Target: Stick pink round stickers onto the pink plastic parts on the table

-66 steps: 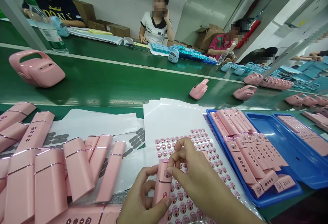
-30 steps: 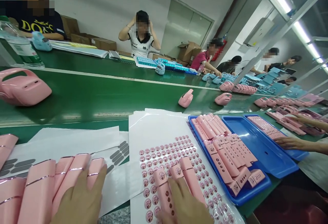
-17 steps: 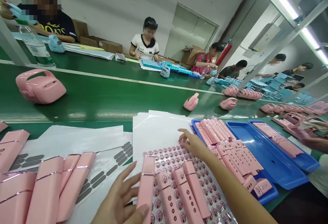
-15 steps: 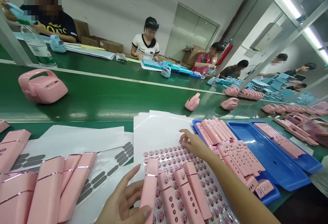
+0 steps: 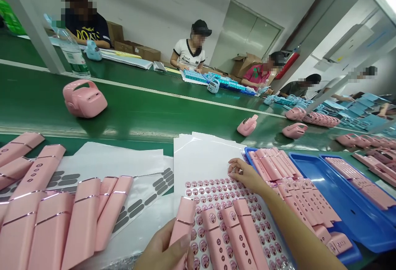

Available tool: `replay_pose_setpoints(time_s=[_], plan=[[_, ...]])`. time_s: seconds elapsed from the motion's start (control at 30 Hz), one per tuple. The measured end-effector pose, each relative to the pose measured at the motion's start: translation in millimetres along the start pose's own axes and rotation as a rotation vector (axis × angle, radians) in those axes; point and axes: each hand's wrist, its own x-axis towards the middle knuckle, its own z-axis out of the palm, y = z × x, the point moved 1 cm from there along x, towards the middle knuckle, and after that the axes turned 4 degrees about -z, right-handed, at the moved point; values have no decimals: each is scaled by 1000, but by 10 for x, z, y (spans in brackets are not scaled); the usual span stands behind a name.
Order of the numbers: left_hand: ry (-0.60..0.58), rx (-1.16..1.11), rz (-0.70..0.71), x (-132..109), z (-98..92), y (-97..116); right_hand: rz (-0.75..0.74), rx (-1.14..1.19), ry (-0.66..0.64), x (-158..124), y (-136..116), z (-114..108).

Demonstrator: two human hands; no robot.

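My left hand [image 5: 162, 247] at the bottom edge grips a pink casing bar [image 5: 183, 226] with a rose-gold band, standing tilted over the sticker sheet. My right hand [image 5: 244, 175] rests its pinched fingertips near the top of a sheet of round pink stickers [image 5: 216, 189]. Anything as small as a sticker between those fingertips cannot be made out. Several more pink casing bars [image 5: 229, 231] lie side by side on that sheet, just right of my left hand. A larger group of pink casings [image 5: 52, 220] lies to the left.
A blue tray [image 5: 321, 187] of pink panels lies right of the sheet, with another beyond it. Grey pad strips [image 5: 145, 202] lie on white sheets at left. Behind runs a green conveyor belt [image 5: 154, 109] carrying pink devices, with co-workers across it.
My right hand has moved from the casings up to the top of the sticker sheet. Several casings now lie in a row there. My left hand holds one casing, and the view has swung.
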Motion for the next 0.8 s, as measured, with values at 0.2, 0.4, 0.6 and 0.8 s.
replay_pose_setpoints(time_s=[0.2, 0.4, 0.6, 0.8], plan=[[-14, -91, 32, 46, -39, -91, 103, 148, 218, 3, 14, 82], [-27, -8, -18, 34, -4, -113, 116, 319, 440, -310, -556, 251], [-20, -35, 31, -27, 89, -111, 152, 437, 181, -845, -1415, 844], [39, -55, 103, -43, 107, -129, 132, 410, 214, -882, -1469, 1014]])
